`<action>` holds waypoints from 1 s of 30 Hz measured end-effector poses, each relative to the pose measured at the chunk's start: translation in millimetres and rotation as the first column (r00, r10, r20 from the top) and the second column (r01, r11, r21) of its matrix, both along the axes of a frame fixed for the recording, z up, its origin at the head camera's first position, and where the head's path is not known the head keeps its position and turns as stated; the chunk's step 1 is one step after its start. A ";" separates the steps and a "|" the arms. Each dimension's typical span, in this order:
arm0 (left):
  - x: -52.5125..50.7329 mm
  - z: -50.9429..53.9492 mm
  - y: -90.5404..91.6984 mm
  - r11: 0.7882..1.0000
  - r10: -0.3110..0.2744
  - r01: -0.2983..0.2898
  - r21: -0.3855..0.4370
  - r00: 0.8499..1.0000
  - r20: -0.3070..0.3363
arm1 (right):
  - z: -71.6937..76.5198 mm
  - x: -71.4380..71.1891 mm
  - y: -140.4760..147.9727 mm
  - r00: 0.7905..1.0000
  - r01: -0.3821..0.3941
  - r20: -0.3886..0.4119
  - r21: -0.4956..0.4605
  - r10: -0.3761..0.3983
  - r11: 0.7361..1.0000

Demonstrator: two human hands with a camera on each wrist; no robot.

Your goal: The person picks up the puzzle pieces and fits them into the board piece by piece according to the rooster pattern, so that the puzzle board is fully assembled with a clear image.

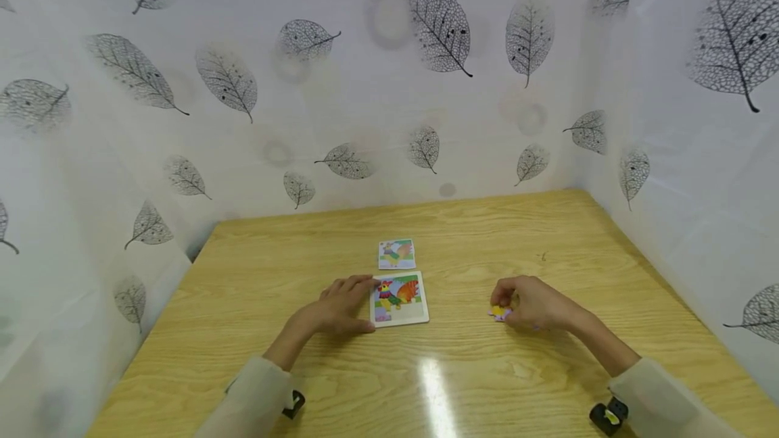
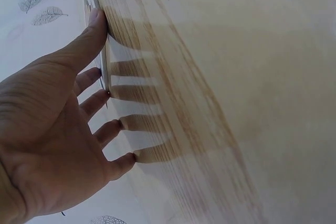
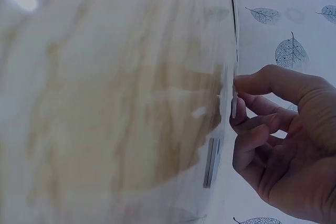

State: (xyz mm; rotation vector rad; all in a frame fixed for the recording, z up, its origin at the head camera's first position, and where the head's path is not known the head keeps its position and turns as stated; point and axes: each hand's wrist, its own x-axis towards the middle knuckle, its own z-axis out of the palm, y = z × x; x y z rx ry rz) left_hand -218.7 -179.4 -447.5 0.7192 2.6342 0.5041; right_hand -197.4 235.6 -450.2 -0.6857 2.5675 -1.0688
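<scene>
A white-framed jigsaw puzzle board (image 1: 425, 297) with a colourful rooster picture lies on the table; bare patches show at its lower right. My left hand (image 1: 342, 306) rests at its left side, thumb at the lower corner and fingertips by the upper edge. In the left wrist view the fingers of the left hand (image 2: 63, 124) are spread and nearly straight. To the right of the board, my right hand (image 1: 535, 301) pinches a yellow and purple puzzle piece (image 1: 500, 313), seen edge-on in the right wrist view between thumb and fingers. Another puzzle piece (image 3: 211, 162) lies beneath that hand.
A picture card (image 1: 397, 254) of the same rooster lies just behind the board. The wood-grain table (image 1: 292, 249) is enclosed at the back and sides by a white leaf-print curtain (image 1: 365, 100). A bright reflection shows on the tabletop near the front.
</scene>
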 end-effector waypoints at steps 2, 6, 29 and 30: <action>-0.1 -0.1 0.7 1.000 -0.002 0.002 -0.002 1.000 -0.002 | 0.2 -0.9 -1.1 1.000 -0.002 -0.001 -0.004 0.002 1.000; -0.2 0.3 1.8 1.000 -0.001 0.001 -0.006 1.000 -0.004 | 1.8 -3.3 -4.5 1.000 -0.010 -0.014 -0.024 0.009 1.000; -0.9 0.9 2.0 1.000 0.000 0.000 -0.011 1.000 -0.002 | 5.5 -23.0 -70.8 0.995 -0.094 0.011 -0.220 0.098 0.971; -0.9 1.0 2.0 1.000 -0.003 0.003 -0.008 1.000 -0.002 | 4.9 -23.5 -74.2 0.995 -0.098 0.009 -0.220 0.102 0.971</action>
